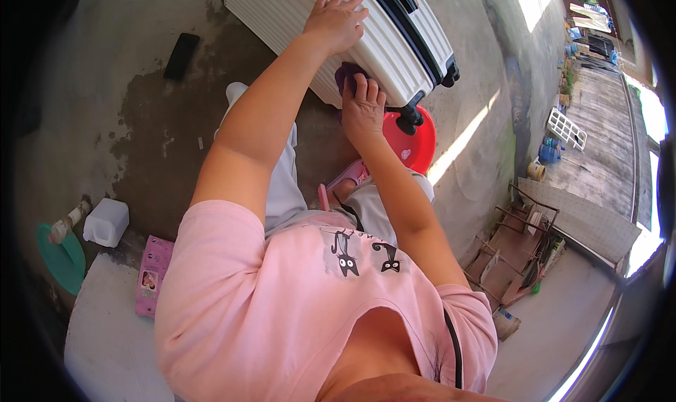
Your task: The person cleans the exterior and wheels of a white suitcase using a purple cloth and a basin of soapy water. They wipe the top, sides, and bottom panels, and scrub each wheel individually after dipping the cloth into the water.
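Observation:
A white ribbed hard-shell suitcase [393, 58] with black trim and black wheels lies tilted at the top centre. My left hand [338, 21] rests flat on its ribbed side with the fingers spread. Below it, near the suitcase's lower edge, my right hand [364, 103] presses a bunched dark purple cloth [347, 74] against the shell. The fingers are bent over the cloth, and part of it is hidden under them. A red plastic basin [426, 143] stands on the floor just beyond my right hand, partly under the wheels.
On the partly wet concrete floor [142, 106] lies a black phone-like object [181, 56]. At the left are a white plastic jug [107, 223], a pink printed package [153, 275] and a green round object [60, 259]. A rusty metal-framed cart [507, 259] stands at the right.

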A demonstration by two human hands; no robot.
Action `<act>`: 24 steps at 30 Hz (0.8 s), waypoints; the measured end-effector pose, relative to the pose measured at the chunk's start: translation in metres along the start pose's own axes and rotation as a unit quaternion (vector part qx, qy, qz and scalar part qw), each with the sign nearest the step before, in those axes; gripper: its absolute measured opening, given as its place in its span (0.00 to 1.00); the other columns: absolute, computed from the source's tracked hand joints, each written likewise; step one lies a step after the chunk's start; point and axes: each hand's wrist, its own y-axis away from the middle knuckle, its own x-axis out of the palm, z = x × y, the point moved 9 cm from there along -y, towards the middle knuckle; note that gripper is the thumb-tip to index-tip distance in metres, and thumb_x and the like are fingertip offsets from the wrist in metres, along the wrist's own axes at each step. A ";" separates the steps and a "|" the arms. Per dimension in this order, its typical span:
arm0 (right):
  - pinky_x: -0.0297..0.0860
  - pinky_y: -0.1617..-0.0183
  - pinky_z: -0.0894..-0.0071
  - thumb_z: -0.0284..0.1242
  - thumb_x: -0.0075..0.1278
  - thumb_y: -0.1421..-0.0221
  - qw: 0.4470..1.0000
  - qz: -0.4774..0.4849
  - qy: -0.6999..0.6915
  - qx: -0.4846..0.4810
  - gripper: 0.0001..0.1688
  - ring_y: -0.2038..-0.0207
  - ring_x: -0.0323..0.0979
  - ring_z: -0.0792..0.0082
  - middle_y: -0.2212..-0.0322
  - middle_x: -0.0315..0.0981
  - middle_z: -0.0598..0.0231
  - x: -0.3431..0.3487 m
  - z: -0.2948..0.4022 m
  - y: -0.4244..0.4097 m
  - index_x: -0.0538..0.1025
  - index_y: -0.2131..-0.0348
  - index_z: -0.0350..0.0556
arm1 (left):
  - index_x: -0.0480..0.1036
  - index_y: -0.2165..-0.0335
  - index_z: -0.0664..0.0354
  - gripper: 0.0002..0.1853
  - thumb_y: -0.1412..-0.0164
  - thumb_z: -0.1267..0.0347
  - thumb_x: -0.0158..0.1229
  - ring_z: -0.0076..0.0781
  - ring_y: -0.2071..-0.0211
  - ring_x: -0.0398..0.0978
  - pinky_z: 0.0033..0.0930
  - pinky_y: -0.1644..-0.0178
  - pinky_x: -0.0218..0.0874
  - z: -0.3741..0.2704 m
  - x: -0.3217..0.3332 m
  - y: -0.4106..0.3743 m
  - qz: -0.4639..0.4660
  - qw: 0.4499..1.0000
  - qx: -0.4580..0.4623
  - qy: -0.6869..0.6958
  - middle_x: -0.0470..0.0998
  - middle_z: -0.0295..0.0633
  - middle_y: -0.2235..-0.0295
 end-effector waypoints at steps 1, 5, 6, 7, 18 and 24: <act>0.59 0.51 0.54 0.29 0.49 0.52 1.000 0.002 -0.012 0.001 0.24 0.49 0.58 0.54 0.49 0.59 0.57 -0.010 -0.005 0.006 0.74 0.54 0.42 | 0.70 0.45 0.45 0.23 0.37 0.60 0.46 0.30 0.33 0.48 0.46 0.30 0.30 -0.001 -0.001 0.000 -0.006 1.000 0.000 -0.003 0.58 0.30 0.35; 0.58 0.50 0.54 0.29 0.50 0.53 1.000 -0.006 -0.005 -0.007 0.23 0.47 0.57 0.54 0.48 0.59 0.60 -0.033 -0.024 0.013 0.75 0.54 0.46 | 0.70 0.45 0.45 0.23 0.37 0.60 0.46 0.30 0.33 0.48 0.46 0.30 0.30 -0.002 0.001 -0.001 -0.022 1.000 -0.001 0.009 0.57 0.30 0.35; 0.58 0.50 0.54 0.28 0.50 0.53 1.000 0.018 -0.005 -0.005 0.23 0.47 0.57 0.53 0.48 0.58 0.61 -0.029 -0.029 0.013 0.75 0.54 0.47 | 0.71 0.45 0.45 0.23 0.37 0.60 0.46 0.30 0.33 0.48 0.46 0.30 0.30 -0.001 0.000 -0.001 -0.031 0.999 0.000 0.011 0.58 0.30 0.35; 0.58 0.50 0.54 0.28 0.50 0.53 0.999 0.038 -0.008 -0.003 0.24 0.46 0.56 0.53 0.48 0.58 0.62 -0.023 -0.033 0.012 0.75 0.53 0.48 | 0.71 0.45 0.45 0.23 0.38 0.60 0.47 0.30 0.33 0.48 0.46 0.30 0.30 -0.002 0.001 0.000 -0.029 0.999 0.007 0.010 0.58 0.30 0.36; 0.59 0.52 0.53 0.23 0.51 0.58 0.979 0.057 -0.116 0.159 0.31 0.48 0.57 0.52 0.49 0.58 0.59 -0.045 -0.055 0.072 0.73 0.49 0.48 | 0.71 0.45 0.44 0.23 0.37 0.59 0.46 0.31 0.33 0.49 0.43 0.29 0.29 -0.002 0.002 -0.001 -0.044 0.999 -0.001 0.006 0.60 0.30 0.37; 0.58 0.49 0.56 0.23 0.52 0.61 0.992 0.014 -0.078 0.095 0.34 0.47 0.56 0.54 0.49 0.57 0.61 -0.026 -0.037 0.022 0.73 0.49 0.50 | 0.72 0.46 0.45 0.22 0.38 0.60 0.47 0.32 0.34 0.50 0.44 0.30 0.29 0.001 -0.004 0.000 -0.050 0.998 0.020 0.022 0.61 0.31 0.37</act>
